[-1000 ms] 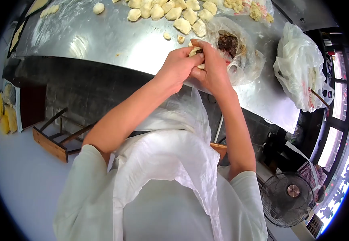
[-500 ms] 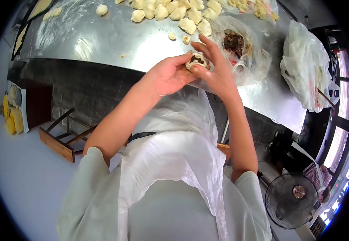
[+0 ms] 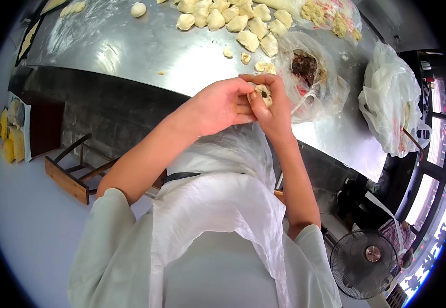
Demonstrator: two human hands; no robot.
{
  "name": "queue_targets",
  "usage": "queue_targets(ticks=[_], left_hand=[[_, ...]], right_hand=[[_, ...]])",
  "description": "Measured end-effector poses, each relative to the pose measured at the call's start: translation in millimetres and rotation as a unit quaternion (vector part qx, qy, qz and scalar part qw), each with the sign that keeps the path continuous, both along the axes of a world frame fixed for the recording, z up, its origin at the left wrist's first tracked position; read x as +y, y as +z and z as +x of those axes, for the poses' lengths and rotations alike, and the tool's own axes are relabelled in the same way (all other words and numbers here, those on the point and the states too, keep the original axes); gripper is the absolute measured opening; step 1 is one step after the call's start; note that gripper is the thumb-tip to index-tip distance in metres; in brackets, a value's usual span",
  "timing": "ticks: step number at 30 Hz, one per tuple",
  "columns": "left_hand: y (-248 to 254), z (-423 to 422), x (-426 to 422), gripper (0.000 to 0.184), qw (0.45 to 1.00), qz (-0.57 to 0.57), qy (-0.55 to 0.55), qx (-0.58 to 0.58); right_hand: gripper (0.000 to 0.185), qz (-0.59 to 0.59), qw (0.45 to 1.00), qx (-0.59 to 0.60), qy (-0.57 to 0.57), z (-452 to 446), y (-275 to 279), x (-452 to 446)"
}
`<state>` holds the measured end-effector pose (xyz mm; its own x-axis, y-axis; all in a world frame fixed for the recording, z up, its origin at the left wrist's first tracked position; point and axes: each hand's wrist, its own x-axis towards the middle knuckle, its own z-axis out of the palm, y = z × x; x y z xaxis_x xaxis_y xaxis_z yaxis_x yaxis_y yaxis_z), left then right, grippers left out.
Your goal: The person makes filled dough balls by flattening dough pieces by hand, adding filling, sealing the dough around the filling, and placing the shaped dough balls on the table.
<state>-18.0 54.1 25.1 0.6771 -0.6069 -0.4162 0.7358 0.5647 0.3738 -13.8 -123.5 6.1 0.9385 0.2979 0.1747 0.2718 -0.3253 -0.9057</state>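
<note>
Between my two hands, at the table's front edge, is a filled dough piece (image 3: 263,95) with dark filling showing in its opening. My left hand (image 3: 224,106) cups it from the left, fingers underneath and thumb at its rim. Around its right side curl the fingers and thumb of my right hand (image 3: 273,105). Just beyond the hands lie small dough bits (image 3: 264,67). A plastic bag of dark filling (image 3: 303,68) sits open to the right of them. Several flattened dough pieces (image 3: 237,23) are grouped at the back.
A tied plastic bag (image 3: 390,97) with a stick stands on the table's right. Yellowish crumbly lumps (image 3: 313,13) rest on plastic at the back. One dough ball (image 3: 138,9) is at back left. Below are a wooden stool (image 3: 68,179) and a fan (image 3: 364,264).
The dough piece was tilted up with its filling in view between spread fingers; now my right fingers have closed round it and hide more of it. The whole view has shifted slightly.
</note>
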Motion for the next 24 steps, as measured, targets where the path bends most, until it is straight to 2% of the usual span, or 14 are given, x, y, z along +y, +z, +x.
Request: queue_targets(ticks=[2,3,6,7,10,11,14,15,18,19,22,24], left_hand=[[3.8,-1.9,10.3,0.023,0.999,-0.026,0.001,0.03],[-8.2,-5.2,11.8,0.023,0.999,-0.024,0.007,0.033],[-29.9,-13.5,19.2,0.028,0.998,-0.029,0.042,0.039],[-33.1,-15.6,22.3,0.03,0.997,-0.031,0.056,0.042],[-31.3,-19.3,31.0,0.036,0.987,0.025,0.155,0.021],[-37.4,-20.0,34.5,0.039,0.98,0.06,0.19,-0.014],[-32.4,-12.0,43.2,0.036,0.956,0.134,0.261,-0.006],[-34.9,-10.3,46.1,0.034,0.952,0.128,0.278,-0.012],[-37.1,-4.5,51.8,0.033,0.947,0.111,0.298,-0.034],[-36.4,-2.7,52.1,0.033,0.947,0.102,0.303,-0.033],[-37.2,2.3,52.7,0.035,0.949,0.062,0.309,-0.022],[-41.6,6.0,53.6,0.037,0.952,0.018,0.306,-0.004]], right_hand=[[0.052,0.011,0.999,0.05,0.017,-4.7,14.1,5.0],[0.064,-0.025,0.998,0.029,0.057,-2.7,11.5,7.8],[0.072,-0.035,0.997,-0.001,0.074,2.7,5.7,16.8],[0.066,0.076,0.993,0.081,0.035,-0.2,8.6,25.1],[0.047,0.019,0.993,0.077,-0.083,25.8,13.1,17.3],[0.031,-0.032,0.991,0.071,-0.109,34.6,16.5,17.2],[0.025,-0.149,0.987,-0.021,-0.057,56.5,6.6,28.5],[0.019,-0.208,0.971,-0.106,-0.051,63.0,0.9,37.0],[0.017,-0.321,0.925,-0.199,-0.042,77.4,-11.7,58.2],[0.016,-0.337,0.924,-0.179,-0.04,78.9,-13.8,65.2],[0.012,-0.325,0.916,-0.229,-0.055,86.2,-23.6,69.6],[0.01,-0.187,0.975,-0.107,-0.063,77.2,-9.2,66.4]])
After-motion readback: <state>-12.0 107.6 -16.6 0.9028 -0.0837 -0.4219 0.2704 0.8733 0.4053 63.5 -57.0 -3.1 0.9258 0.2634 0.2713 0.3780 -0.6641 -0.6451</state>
